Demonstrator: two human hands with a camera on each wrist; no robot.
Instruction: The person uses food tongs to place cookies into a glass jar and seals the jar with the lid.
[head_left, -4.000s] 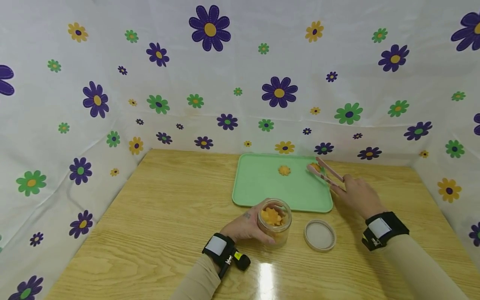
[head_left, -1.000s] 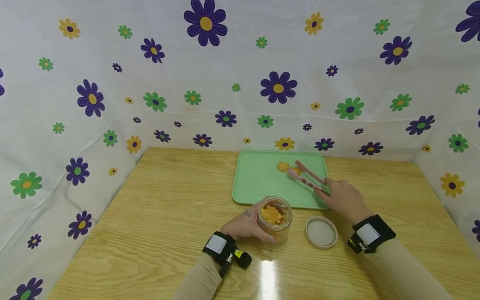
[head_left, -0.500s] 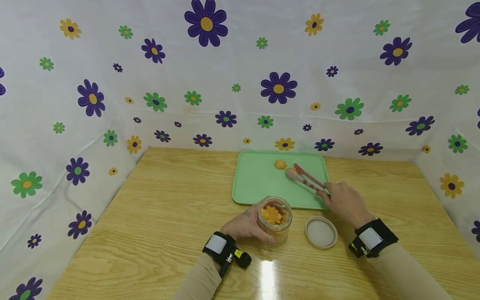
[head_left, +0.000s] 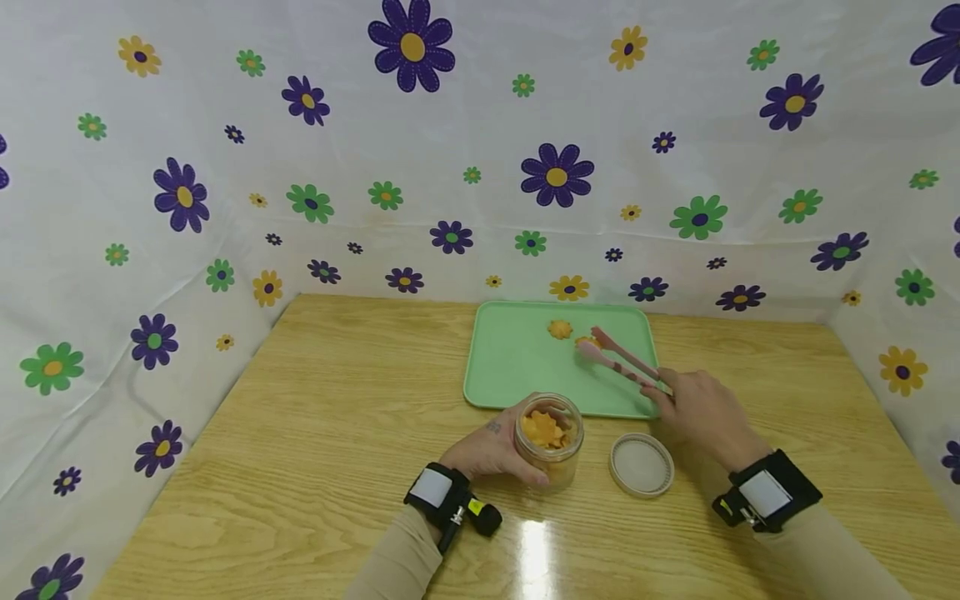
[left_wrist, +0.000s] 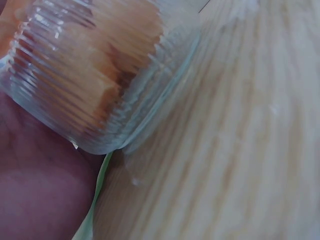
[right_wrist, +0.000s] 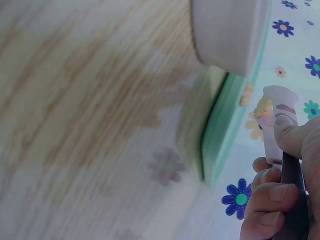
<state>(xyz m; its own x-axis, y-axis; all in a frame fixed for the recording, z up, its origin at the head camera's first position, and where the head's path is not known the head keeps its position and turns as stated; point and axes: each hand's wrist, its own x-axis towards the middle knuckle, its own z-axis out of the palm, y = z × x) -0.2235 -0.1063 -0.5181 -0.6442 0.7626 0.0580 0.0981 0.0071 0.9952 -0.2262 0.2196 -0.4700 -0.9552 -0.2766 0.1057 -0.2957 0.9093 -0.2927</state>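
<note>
My left hand (head_left: pixel 489 450) grips a ribbed glass jar (head_left: pixel 560 470) that stands upright on the table, its mouth uncovered. Several orange flower-shaped biscuits (head_left: pixel 543 431) fill part of it. In my right hand (head_left: pixel 703 414) I hold pink tongs (head_left: pixel 627 353), their tips over the green tray (head_left: pixel 510 367). One flower-shaped biscuit (head_left: pixel 587 342) lies between the tips, also seen in the right wrist view as a biscuit (right_wrist: pixel 264 107) at the tongs' end; whether it is off the tray I cannot tell. A second biscuit (head_left: pixel 560 329) lies on the tray to its left.
A round whitish lid (head_left: pixel 642 465) lies on the wooden table (head_left: pixel 322 400), right of the jar and in front of the tray. A white cloth (head_left: pixel 420 142) with printed flowers hangs behind the table and at both sides.
The right hand and tongs have moved left from the tray's right end, the biscuit at the tips moving too. The other biscuit has shifted slightly left. Left hand and jar stay put.
</note>
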